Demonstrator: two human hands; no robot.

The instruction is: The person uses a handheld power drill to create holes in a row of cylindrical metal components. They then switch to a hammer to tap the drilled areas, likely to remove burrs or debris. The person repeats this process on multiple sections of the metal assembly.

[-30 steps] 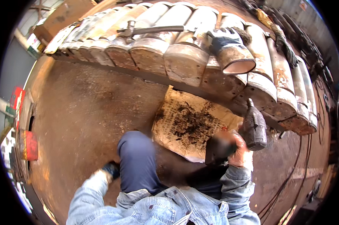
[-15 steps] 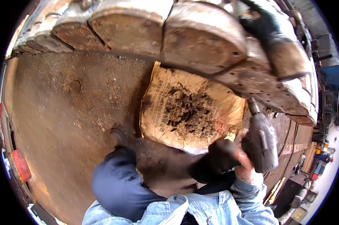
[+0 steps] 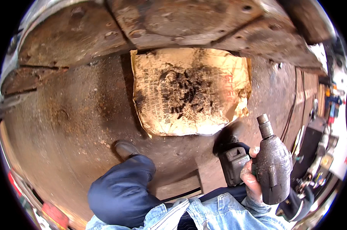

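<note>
My right hand (image 3: 252, 180) is wrapped round the handle of a grey cordless impact wrench (image 3: 274, 168). Its metal socket (image 3: 264, 126) points away from me, touching nothing. The black battery (image 3: 233, 163) sticks out to the left of my fingers. My left hand is out of view. Beyond my feet, a flattened yellow paper sack (image 3: 150, 119) lies on the floor. Dark, short pieces and loose dirt (image 3: 187, 92) are scattered over its middle; they are too small to name surely.
A row of rusty, rounded metal plates (image 3: 173, 23) with bolt holes spans the far side, close above the sack. Dark cables (image 3: 292, 101) run along the floor at right. A red object (image 3: 54, 215) sits at lower left, and assorted tools (image 3: 331, 101) at far right.
The impact wrench has come back toward me, away from the metal plates, still in my right hand. My view has shifted, so the sack now appears more level.
</note>
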